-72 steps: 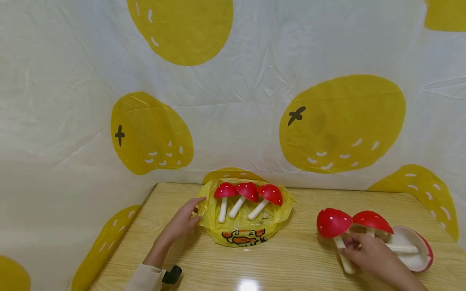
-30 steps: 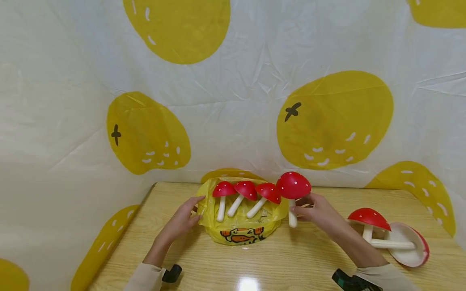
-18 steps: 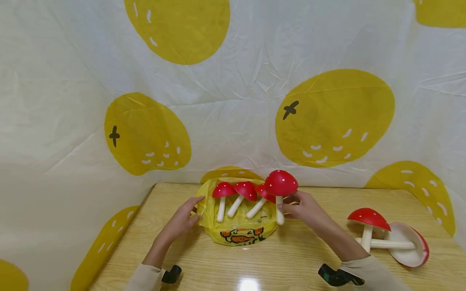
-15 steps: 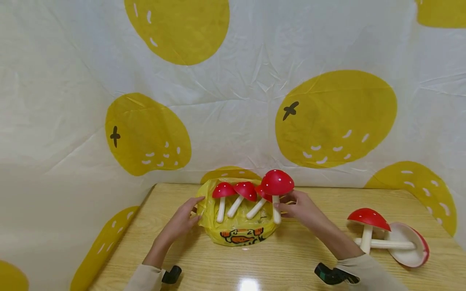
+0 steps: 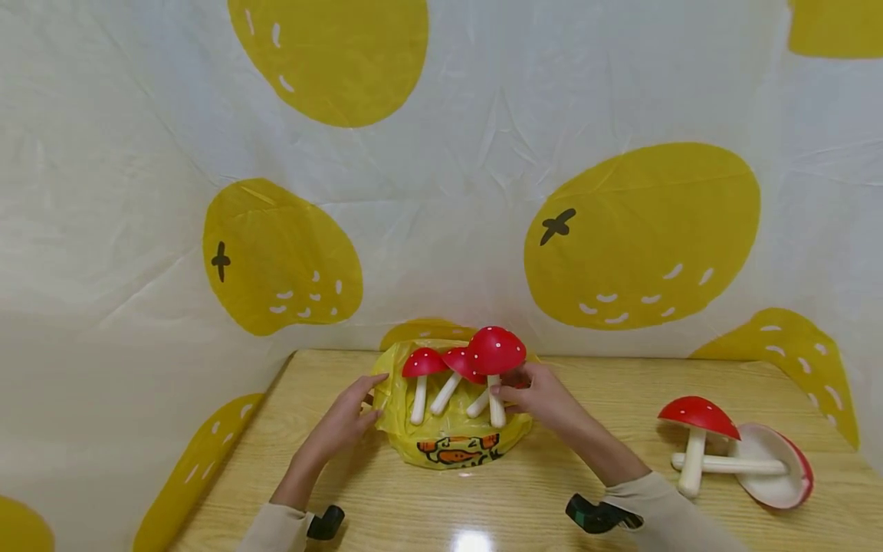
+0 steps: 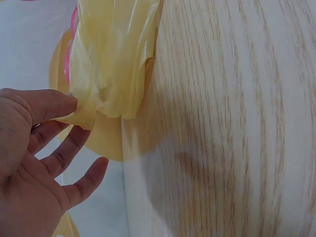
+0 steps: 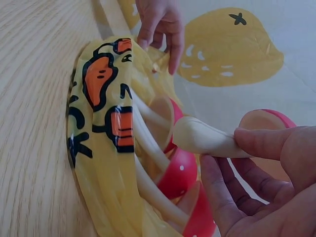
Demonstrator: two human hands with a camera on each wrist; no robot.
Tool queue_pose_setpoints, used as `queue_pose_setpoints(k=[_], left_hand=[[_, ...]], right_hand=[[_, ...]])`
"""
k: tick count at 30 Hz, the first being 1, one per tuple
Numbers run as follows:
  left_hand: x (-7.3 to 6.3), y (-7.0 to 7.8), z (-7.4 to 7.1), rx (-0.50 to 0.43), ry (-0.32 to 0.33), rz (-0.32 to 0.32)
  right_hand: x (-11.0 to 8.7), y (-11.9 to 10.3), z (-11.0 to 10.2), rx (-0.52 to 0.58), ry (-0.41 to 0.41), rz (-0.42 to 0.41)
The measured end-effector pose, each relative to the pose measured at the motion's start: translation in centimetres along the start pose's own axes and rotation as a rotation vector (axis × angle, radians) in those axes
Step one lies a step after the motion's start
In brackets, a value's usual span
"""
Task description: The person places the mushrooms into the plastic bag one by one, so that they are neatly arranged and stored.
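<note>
Right hand (image 5: 541, 392): thumb and fingers pinch the stem of a toy mushroom with a glossy red, white-dotted domed cap and smooth off-white stem (image 5: 497, 350). This held mushroom sits just left of that hand, cap up, over the mouth of a crinkled, translucent yellow plastic bag with a black-and-orange duck print (image 5: 414, 443). Cannot tell whether it touches those behind it.

Left hand (image 5: 348, 414): at the bag's left end, thumb and fingers pinching the rim, outermost finger free in the left wrist view. Bag and held mushroom both lie between the hands.

In the bag: a row of three similar red-capped mushrooms (image 5: 457, 362), stems toward the person; the rightmost partly hidden behind the held one.

Well right of the bag, on the pale wood-grain table (image 5: 386, 506): a cap-up red mushroom (image 5: 698, 414), its stem crossing that of a second mushroom showing its pale hollow underside (image 5: 773, 465).
</note>
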State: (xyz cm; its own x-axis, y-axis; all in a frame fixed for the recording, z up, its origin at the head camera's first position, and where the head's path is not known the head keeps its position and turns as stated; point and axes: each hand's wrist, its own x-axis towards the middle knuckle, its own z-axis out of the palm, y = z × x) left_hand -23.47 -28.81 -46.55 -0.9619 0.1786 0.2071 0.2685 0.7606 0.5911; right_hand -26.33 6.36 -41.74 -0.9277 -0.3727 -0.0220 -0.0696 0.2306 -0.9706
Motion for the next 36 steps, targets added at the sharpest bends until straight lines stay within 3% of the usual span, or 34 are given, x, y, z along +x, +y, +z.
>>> queue_pose_setpoints(k=[13, 36], left_hand=[[0.0, 0.0, 0.1, -0.007, -0.027, 0.019], [0.0, -0.1, 0.4, -0.008, -0.018, 0.035]], right_hand=[[0.6, 0.2, 1.5, -0.003, 0.002, -0.012], [0.8, 0.7, 2.3, 0.045, -0.045, -0.041]])
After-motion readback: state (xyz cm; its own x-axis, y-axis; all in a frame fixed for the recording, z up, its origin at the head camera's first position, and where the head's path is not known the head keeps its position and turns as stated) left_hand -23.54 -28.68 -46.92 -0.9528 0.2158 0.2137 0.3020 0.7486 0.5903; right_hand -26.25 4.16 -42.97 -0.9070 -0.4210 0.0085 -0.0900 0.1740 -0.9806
